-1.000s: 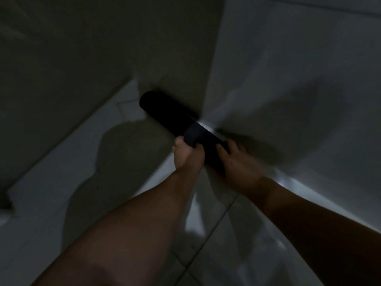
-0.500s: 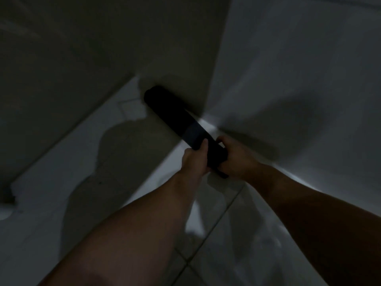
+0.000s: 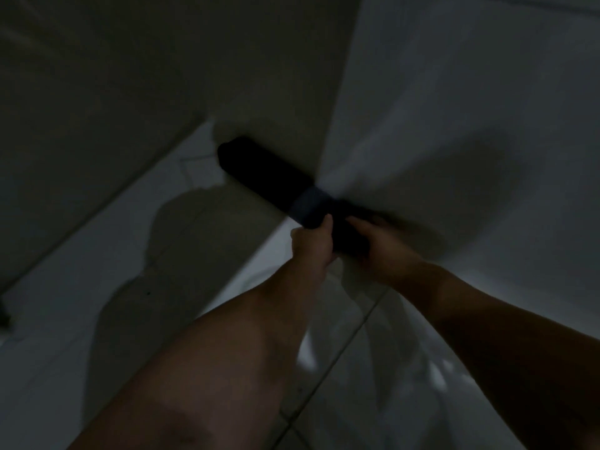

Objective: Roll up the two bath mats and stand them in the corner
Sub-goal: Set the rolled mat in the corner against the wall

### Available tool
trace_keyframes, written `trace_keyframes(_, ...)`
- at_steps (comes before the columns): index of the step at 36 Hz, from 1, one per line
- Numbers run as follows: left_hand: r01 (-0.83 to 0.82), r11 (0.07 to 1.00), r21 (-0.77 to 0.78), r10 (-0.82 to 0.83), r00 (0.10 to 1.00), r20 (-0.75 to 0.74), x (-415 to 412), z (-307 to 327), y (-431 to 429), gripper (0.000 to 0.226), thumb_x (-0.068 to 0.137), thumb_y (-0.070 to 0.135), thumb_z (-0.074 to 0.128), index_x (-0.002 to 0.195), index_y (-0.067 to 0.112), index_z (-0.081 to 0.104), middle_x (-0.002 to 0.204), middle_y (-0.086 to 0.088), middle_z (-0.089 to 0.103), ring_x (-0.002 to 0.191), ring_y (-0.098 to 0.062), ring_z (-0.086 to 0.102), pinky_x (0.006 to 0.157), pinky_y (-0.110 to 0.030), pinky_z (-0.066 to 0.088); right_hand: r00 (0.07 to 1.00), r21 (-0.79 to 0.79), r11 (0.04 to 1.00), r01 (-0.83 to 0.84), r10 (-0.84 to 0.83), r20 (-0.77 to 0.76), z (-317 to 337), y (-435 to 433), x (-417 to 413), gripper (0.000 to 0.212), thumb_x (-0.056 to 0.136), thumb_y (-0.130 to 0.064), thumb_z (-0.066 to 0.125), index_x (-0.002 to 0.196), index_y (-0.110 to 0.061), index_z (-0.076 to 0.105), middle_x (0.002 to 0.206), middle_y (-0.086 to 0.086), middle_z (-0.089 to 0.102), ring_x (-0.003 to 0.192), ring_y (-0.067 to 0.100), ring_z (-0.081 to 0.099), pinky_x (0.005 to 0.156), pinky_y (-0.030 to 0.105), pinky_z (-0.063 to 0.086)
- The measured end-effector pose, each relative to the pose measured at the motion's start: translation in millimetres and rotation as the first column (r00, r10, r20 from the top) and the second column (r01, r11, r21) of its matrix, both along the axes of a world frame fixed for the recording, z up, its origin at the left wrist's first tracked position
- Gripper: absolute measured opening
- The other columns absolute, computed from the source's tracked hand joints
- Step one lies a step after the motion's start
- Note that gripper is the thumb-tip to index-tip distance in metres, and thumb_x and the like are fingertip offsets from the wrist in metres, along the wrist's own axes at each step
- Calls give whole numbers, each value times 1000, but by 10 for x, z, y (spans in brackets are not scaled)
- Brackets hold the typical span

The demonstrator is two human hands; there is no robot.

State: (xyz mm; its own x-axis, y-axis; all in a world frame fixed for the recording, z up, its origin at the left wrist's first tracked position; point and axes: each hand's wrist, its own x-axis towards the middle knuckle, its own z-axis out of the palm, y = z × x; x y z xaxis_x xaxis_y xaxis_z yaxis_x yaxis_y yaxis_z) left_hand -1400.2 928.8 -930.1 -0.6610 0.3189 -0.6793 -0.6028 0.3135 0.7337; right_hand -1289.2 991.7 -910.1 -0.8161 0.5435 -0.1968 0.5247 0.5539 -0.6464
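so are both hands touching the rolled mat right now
Touching. The head view shows the left hand and right hand wrapped around the near end of the rolled mat.

Dim scene: tiled floor [image 3: 81, 319] from 6 to 9 o'clock; dark wall [image 3: 130, 76] at 11 o'clock; pale wall [image 3: 470, 92] at 2 o'clock.
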Motion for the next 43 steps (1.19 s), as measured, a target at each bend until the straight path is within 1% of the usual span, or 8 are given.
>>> trace_keyframes(3,12,991,-133,-25,995,-98,-6,42,-67,76,73,49,76,123,9,36,111,-15,55,93,-34,63,73,-47,60,995,51,999,-4,-1,99,-13,27,-3,65,88,-32,61,146,-19,33,148,15,36,132,30,40,109,30,28)
trace_keyframes(10,-9,984,-180,-47,951,-306,-92,-101,-72,87,42,67,68,107,11,53,102,-14,69,90,-30,69,81,-49,58,996,388,922,10,-46,82,56,-116,206,72,82,-50,58,142,-18,34,140,14,42,121,35,45,97,41,39)
trace_keyframes(19,19,951,-309,-130,930,-345,-17,92,-258,59,71,48,76,110,14,47,102,-11,67,93,-29,68,81,-47,58,987,334,942,-46,-8,158,47,-235,192,79,83,-57,56,145,-19,27,142,13,35,120,37,44,89,39,45)
trace_keyframes(30,9,976,-217,-72,956,-286,20,80,-358,57,73,43,75,106,15,37,106,-15,57,97,-32,64,86,-51,55,992,116,992,46,-60,115,-75,-286,112,75,80,-37,67,143,-18,30,133,14,49,118,34,51,91,36,43)
trace_keyframes(33,37,984,-176,-78,970,-231,7,46,-353,63,64,44,72,106,14,36,103,-16,57,91,-33,64,81,-51,57,977,-136,968,211,-215,-13,-37,-248,13,62,71,-39,73,127,-23,50,118,6,64,105,26,62,89,36,49)
trace_keyframes(37,59,965,-254,-119,966,-228,14,221,-406,64,63,32,66,119,7,46,112,-17,64,94,-34,66,84,-44,57,933,-494,799,343,-350,81,-18,-138,-100,43,71,-26,78,111,-14,66,108,10,70,95,21,66,88,39,53)
trace_keyframes(40,113,884,-454,-327,844,-426,-63,276,-526,62,74,16,70,127,7,42,126,-14,50,112,-34,56,91,-36,48,966,-383,889,251,-205,158,49,-175,-190,34,70,-22,78,100,-11,66,92,5,65,90,19,61,74,27,45)
trace_keyframes(43,191,733,-653,-628,558,-542,-191,346,-663,68,66,18,72,127,11,43,132,-14,45,124,-34,45,103,-40,41,983,-234,961,149,-118,142,111,-361,-292,36,74,-19,73,103,-7,54,97,6,61,101,25,59,79,32,46)
